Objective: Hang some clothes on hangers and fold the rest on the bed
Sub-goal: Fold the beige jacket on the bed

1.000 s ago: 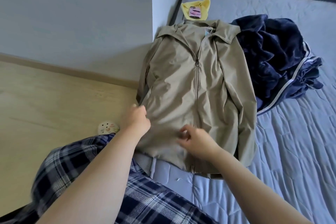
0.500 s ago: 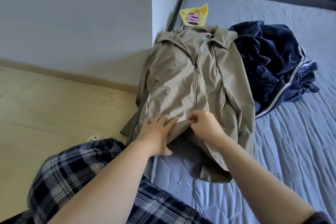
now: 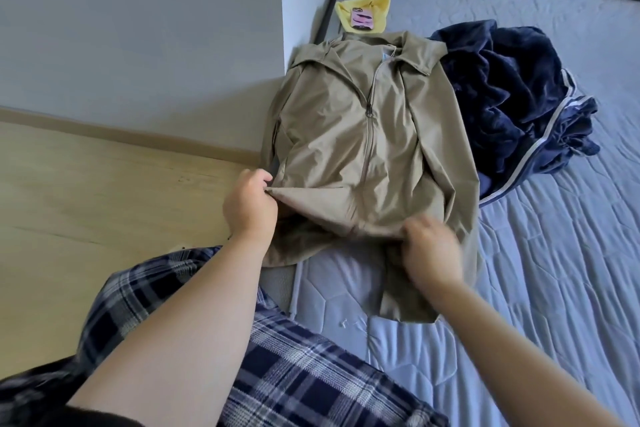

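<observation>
**Inspector:** What has changed?

**Assistant:** The jacket (image 3: 363,156) hem is now turned up over its lower front. Half a second ago the left hand (image 3: 249,204) lay flat there. It now pinches the fold's left end. The right hand (image 3: 433,250), blurred, curls over the fold's right end.

**Inspector:** Bearing on the task?

**Assistant:** Judged mid-fold, not finished.

**Inspector:** Surface and room?

**Assistant:** The quilted bed (image 3: 554,270) lies under the jacket, with navy garments (image 3: 502,97) heaped to its right. A yellow cloth (image 3: 367,10) sits beyond its collar, and the wood floor (image 3: 86,201) is to its left.
</observation>
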Demonstrator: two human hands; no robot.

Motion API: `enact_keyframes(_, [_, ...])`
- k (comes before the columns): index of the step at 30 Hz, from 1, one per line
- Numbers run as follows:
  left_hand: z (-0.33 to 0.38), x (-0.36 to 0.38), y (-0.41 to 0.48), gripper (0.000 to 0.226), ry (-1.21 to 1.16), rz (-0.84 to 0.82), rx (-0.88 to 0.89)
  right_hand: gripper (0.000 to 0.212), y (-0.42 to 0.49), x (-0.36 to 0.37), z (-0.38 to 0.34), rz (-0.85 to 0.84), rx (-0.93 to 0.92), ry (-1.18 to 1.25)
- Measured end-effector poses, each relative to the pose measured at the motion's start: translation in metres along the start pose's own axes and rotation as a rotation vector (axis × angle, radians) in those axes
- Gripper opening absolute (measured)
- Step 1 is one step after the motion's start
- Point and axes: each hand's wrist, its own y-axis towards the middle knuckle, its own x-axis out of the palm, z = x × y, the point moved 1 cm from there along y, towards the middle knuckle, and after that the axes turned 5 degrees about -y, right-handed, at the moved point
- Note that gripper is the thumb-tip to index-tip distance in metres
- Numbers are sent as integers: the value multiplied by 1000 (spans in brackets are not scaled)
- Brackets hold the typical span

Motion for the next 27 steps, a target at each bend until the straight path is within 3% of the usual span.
enact_keyframes(2, [-7,-5,-1,30,24,29,5,7,17,-16,28,151,310,142])
enact_keyframes(4, [-16,-7,-3,25,39,42,-40,14,33,-21,51,131,572,204])
enact_keyframes(7, [-37,-8,1,23,-3,46,-363,38,45,-14,68,-39,711,221])
enact_keyframes(10, [-52,-3,5,26,-85,-73,-684,48,41,-4,68,-86,818,400])
enact_keyframes(13, [-52,0,4,31,-338,-119,-929,53,27,7,61,-341,710,454])
enact_keyframes(15, [-49,0,5,20,-453,-102,-1029,57,11,15,55,-630,566,259])
enact_keyframes(16, [-47,-1,4,14,-528,-90,-1067,59,4,19,57,-681,530,124])
enact_keyframes(18, [-40,-7,2,17,-772,-25,-1136,46,-2,21,63,-572,565,-37])
enact_keyframes(20, [-32,-14,-1,27,-1039,15,-1168,33,-1,15,68,-464,664,6])
enact_keyframes(21, [-30,-17,-2,30,-1124,15,-1145,29,1,10,71,-426,736,186])
enact_keyframes(23, [-25,-21,-2,34,-1207,-54,-1096,19,10,-2,74,-339,1025,993])
enact_keyframes(25, [-20,-24,-3,24,-1323,-121,-1072,7,14,-12,80,-137,1285,1724])
enact_keyframes(27, [-23,-23,-2,21,-1432,-126,-1096,18,16,-12,94,75,1410,1940])
